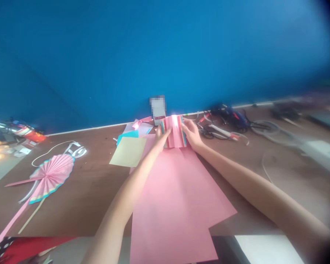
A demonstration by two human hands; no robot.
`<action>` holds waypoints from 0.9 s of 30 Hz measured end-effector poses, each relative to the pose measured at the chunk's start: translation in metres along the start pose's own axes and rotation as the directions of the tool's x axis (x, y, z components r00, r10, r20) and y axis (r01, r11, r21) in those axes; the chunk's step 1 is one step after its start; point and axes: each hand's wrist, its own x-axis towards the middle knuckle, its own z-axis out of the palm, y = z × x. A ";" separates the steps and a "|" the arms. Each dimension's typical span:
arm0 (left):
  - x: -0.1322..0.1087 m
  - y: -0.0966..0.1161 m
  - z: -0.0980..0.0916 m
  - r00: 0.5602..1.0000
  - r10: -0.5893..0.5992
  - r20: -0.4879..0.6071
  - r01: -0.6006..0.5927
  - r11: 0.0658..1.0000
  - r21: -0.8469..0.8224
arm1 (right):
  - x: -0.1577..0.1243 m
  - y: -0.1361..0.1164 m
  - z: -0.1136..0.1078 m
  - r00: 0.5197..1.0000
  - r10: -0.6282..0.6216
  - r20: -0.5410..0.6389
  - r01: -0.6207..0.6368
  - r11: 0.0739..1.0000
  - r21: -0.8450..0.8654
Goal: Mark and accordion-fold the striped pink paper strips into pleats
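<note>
My left hand and my right hand both grip a pleated pink paper piece with coloured striped edges, one hand on each side. It is held just above the far end of a large pink paper sheet lying on the brown table. Both forearms stretch out over that sheet.
A finished pink folded fan with a teal rim lies at the left, with paper strips by it. A pale yellow sheet and a teal one lie left of my hands. Scissors, tools and cables sit at the right. A blue wall stands behind.
</note>
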 end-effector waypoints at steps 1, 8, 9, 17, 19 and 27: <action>0.000 0.000 0.000 1.000 0.013 0.003 -0.013 1.000 0.000 | 0.001 0.001 -0.001 0.999 0.035 -0.008 -0.035 0.999 0.042; 0.001 -0.001 -0.001 0.995 0.064 0.082 -0.063 0.998 -0.014 | 0.002 0.000 -0.003 0.977 0.146 0.156 -0.187 0.936 0.297; 0.001 0.000 0.000 0.994 0.061 0.086 -0.060 0.998 -0.015 | 0.001 -0.002 -0.003 0.969 0.147 0.198 -0.202 0.934 0.294; -0.003 0.005 0.006 0.993 0.058 0.101 -0.068 0.993 0.101 | -0.004 -0.009 0.001 0.949 0.079 0.306 -0.110 0.990 0.087; -0.004 0.005 0.007 0.995 0.029 0.091 -0.042 0.988 0.151 | -0.004 -0.009 0.000 0.948 0.072 0.311 -0.088 0.996 0.036; -0.012 0.018 0.012 0.937 0.328 -0.124 -0.271 0.902 0.336 | -0.002 -0.007 0.001 0.990 0.002 0.141 -0.004 1.000 0.010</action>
